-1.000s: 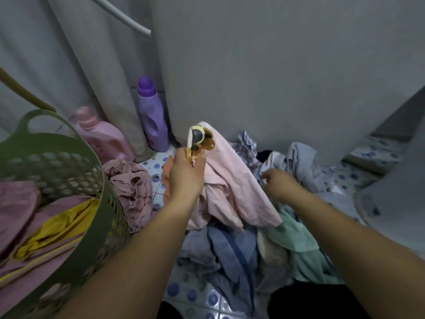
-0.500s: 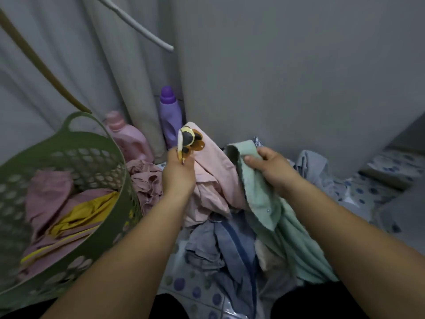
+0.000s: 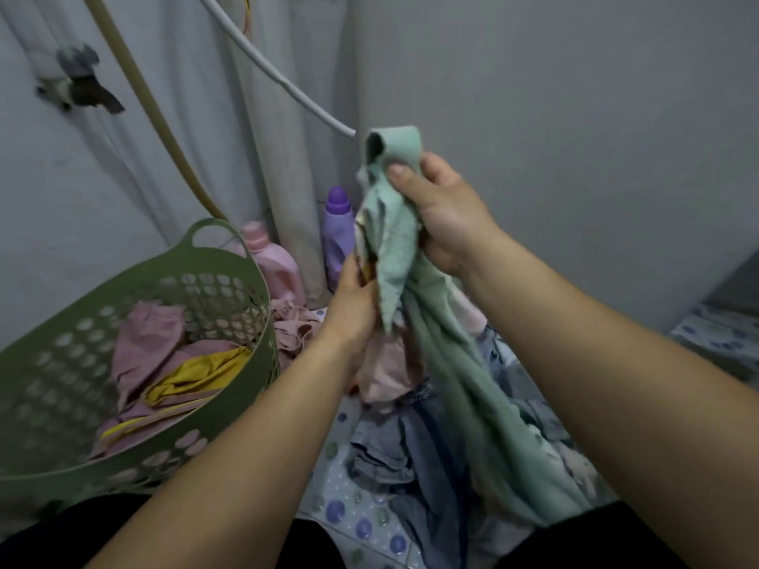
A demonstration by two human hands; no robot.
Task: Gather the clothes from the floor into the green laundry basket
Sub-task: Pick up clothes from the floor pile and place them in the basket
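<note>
My right hand (image 3: 441, 211) grips a mint green garment (image 3: 447, 355) near its top and holds it up; the cloth hangs down to the floor pile. My left hand (image 3: 353, 305) grips a pale pink garment (image 3: 388, 375) just left of it, partly hidden behind the green cloth. The green laundry basket (image 3: 230, 408) stands tilted at the left, holding pink and yellow clothes (image 3: 193, 373). Blue and grey clothes (image 3: 415, 466) lie in a heap on the floor under my hands. A dusty pink garment (image 3: 293, 328) lies beside the basket.
A pink detergent bottle (image 3: 273, 266) and a purple bottle (image 3: 336, 236) stand in the corner behind the basket. A grey curtain, a beige hose and a white hose hang at the back. The floor has a tile pattern of blue dots (image 3: 361, 523).
My right hand has pulled the mint green garment out of the pile and raised it high. My left hand has kept the pink garment. The view has tilted up.
</note>
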